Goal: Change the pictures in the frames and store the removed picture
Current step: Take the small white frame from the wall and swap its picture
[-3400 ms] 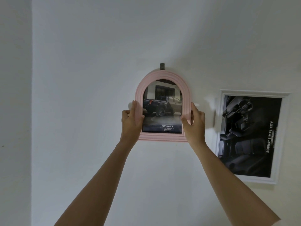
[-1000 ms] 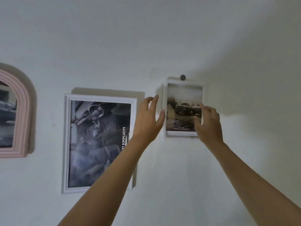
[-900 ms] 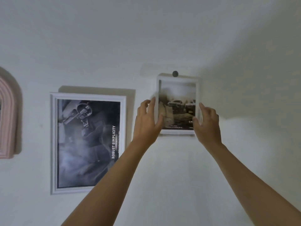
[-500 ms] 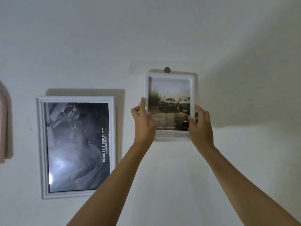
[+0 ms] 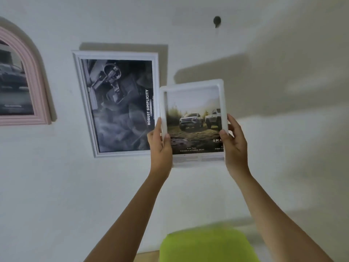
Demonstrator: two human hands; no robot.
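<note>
A small white frame (image 5: 192, 87) with a picture of two off-road cars (image 5: 194, 120) is off the wall, held in the air in front of me. My left hand (image 5: 160, 146) grips its lower left edge, thumb on the front. Its lower right edge is gripped by my right hand (image 5: 234, 144) in the same way. The bare wall hook (image 5: 216, 20) is well above the frame.
A larger white frame (image 5: 117, 53) with a dark car-interior picture hangs on the wall to the left. A pink arched frame (image 5: 35, 72) hangs at the far left. A lime-green seat (image 5: 205, 244) stands below my arms near the wall.
The small white frame has come off its hook and moved down, away from the wall, in both hands. The view has tilted down, bringing the green seat in.
</note>
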